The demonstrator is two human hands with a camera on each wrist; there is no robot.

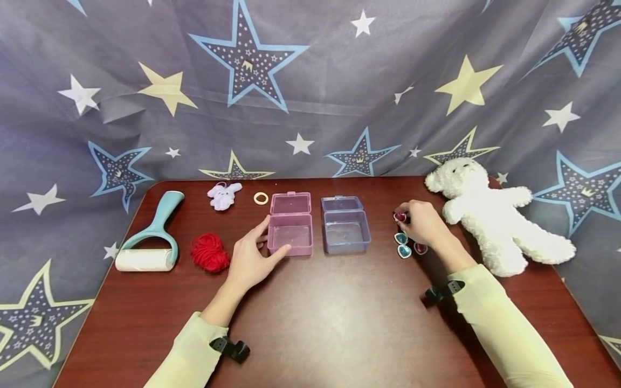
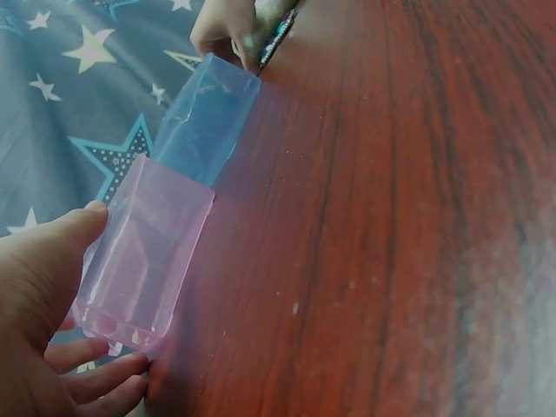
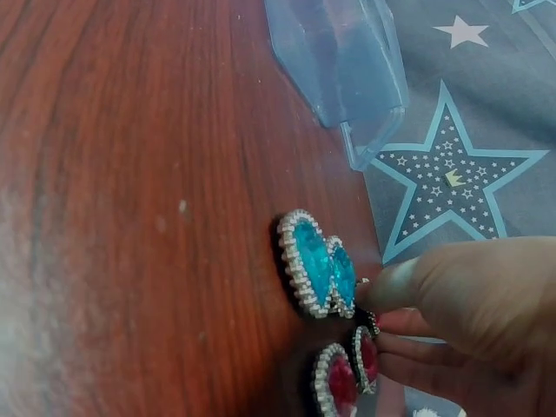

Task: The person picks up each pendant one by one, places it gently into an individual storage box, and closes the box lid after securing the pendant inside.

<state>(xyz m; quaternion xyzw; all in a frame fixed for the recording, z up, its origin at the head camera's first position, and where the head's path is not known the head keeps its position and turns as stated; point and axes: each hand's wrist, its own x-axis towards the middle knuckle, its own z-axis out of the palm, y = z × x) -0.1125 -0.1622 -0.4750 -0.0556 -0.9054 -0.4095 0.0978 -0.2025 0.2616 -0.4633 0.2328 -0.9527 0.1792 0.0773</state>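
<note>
Pink box (image 1: 290, 226), lid open, lies against the left hand (image 1: 252, 258), whose loosely spread fingers touch its near-left corner. Blue box (image 1: 345, 225) lies between both hands. Right hand (image 1: 423, 222), nearer the heart gems (image 1: 402, 245), pinches a red gem (image 1: 400, 217) at its fingertips.

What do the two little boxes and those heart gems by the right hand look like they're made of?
Pink box and blue box: likely thin clear tinted plastic, since the table shows through. Blue heart gems: faceted glass or acrylic, apparently rimmed with small rhinestones.
</note>
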